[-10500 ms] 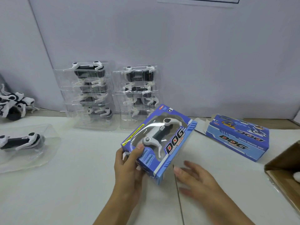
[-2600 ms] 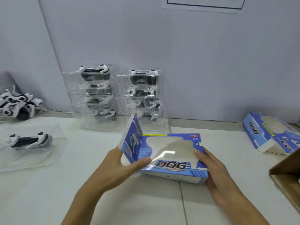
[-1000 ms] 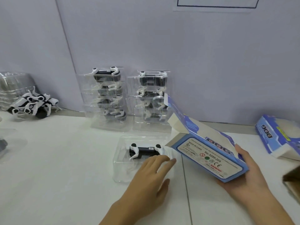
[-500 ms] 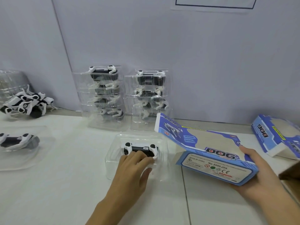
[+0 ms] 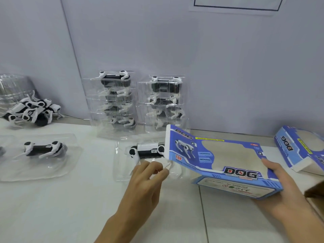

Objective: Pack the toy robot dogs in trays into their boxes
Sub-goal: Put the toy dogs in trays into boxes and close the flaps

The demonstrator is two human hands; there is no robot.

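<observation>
Left hand point(image 5: 149, 174) fingers curled, pinching clear tray point(image 5: 122, 170) with toy dog point(image 5: 147, 151), just left of blue box point(image 5: 226, 165); right hand point(image 5: 278, 183) grips box's right end.

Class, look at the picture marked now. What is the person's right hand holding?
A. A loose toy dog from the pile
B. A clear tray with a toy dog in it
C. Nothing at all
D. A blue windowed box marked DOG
D: the right hand grips the far end of the blue box, tilted with its open end toward the tray that the left hand touches.
</observation>
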